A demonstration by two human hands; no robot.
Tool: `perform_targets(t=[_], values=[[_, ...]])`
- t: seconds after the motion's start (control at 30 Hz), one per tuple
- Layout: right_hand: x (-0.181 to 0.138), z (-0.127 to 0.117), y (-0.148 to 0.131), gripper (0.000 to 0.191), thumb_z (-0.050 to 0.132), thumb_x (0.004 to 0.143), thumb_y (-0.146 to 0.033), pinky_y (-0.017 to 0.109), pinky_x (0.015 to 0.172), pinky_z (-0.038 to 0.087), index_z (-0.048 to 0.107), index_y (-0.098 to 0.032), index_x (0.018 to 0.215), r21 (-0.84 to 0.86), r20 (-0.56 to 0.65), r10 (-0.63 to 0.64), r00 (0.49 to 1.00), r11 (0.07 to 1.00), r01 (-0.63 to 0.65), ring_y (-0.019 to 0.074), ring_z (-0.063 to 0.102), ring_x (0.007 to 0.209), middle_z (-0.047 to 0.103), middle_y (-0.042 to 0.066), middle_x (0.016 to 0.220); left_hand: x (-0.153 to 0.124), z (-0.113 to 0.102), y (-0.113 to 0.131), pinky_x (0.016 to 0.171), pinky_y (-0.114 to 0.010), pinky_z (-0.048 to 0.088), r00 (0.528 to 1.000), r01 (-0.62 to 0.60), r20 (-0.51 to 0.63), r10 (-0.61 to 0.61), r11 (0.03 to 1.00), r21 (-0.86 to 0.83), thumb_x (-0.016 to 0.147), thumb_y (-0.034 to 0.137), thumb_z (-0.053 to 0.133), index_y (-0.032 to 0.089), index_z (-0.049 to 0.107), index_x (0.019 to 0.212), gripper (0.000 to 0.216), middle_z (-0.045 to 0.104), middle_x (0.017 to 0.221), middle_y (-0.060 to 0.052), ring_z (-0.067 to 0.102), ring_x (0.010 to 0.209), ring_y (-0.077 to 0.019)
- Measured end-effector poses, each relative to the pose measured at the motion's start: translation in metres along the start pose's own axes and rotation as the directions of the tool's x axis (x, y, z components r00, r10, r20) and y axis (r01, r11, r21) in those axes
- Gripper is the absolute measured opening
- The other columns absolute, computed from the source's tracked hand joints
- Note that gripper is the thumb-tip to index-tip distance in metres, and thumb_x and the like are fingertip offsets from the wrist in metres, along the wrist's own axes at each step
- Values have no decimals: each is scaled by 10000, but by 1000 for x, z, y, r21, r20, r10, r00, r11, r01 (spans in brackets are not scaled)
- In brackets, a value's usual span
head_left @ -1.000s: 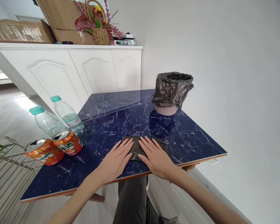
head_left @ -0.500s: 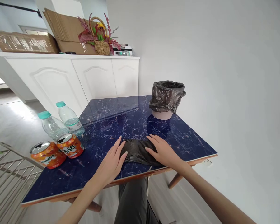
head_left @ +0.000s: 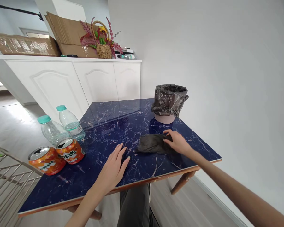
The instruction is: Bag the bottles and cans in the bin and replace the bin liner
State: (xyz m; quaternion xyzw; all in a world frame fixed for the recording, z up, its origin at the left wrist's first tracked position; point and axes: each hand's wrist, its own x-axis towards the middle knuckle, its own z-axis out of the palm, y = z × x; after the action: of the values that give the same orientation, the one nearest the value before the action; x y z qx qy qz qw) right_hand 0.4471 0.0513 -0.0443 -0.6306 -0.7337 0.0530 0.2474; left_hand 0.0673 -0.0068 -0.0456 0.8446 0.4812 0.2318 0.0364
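Note:
A flattened black plastic bag (head_left: 152, 143) is at the middle right of the blue marbled table (head_left: 113, 123). My right hand (head_left: 176, 142) has its right end pinched between thumb and fingers; whether the bag is fully off the table I cannot tell. Palm down, my left hand (head_left: 113, 167) lies on the tabletop near the front edge, fingers stretched, holding nothing, apart from the bag. Behind the bag stands a small bin (head_left: 165, 119) lined with another black bag (head_left: 167, 101) folded over its rim.
On the left side of the table stand two orange drink cans (head_left: 70, 151) and two clear bottles (head_left: 72, 123) with teal caps. A metal rack (head_left: 11, 179) is at the lower left. A white cabinet (head_left: 101, 80) behind bears cardboard boxes (head_left: 26, 44) and a flower basket (head_left: 104, 51).
My right hand has moved right and away from me, drawing the black plastic bag with it. My left hand no longer touches the bag and stays on the table.

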Motion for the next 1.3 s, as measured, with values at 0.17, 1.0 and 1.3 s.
perform_targets(t=[0.17, 1.0, 1.3], values=[[29, -36, 57, 463, 561, 931, -221, 605, 1114, 396, 604, -109, 1378, -180, -167, 105, 980, 974, -135, 431, 517, 1315, 623, 259, 1364, 0, 1, 0, 1263, -534, 412, 999, 32, 29, -32, 999, 6, 1114, 516, 400, 254, 447, 1579, 536, 407, 1708, -85, 376, 1583, -303], [8, 26, 102, 624, 256, 1105, -564, 619, 1288, 241, 384, -296, 1654, -289, 16, 74, 997, 955, -66, 339, 240, 1629, 328, 104, 1745, 0, 1, 0, 1249, -548, 434, 999, 38, 37, -39, 999, 16, 1107, 524, 423, 262, 484, 1548, 517, 490, 1650, -93, 425, 1555, -310], [-39, 27, 44, 731, 346, 1071, -663, 619, 1308, 177, 221, -335, 1712, -223, -55, -4, 998, 975, -8, 341, 63, 1661, 111, 58, 1805, 2, 6, -4, 1246, -530, 440, 999, 32, 1, -32, 999, 8, 1095, 536, 441, 278, 523, 1532, 515, 515, 1634, -78, 451, 1538, -319]])
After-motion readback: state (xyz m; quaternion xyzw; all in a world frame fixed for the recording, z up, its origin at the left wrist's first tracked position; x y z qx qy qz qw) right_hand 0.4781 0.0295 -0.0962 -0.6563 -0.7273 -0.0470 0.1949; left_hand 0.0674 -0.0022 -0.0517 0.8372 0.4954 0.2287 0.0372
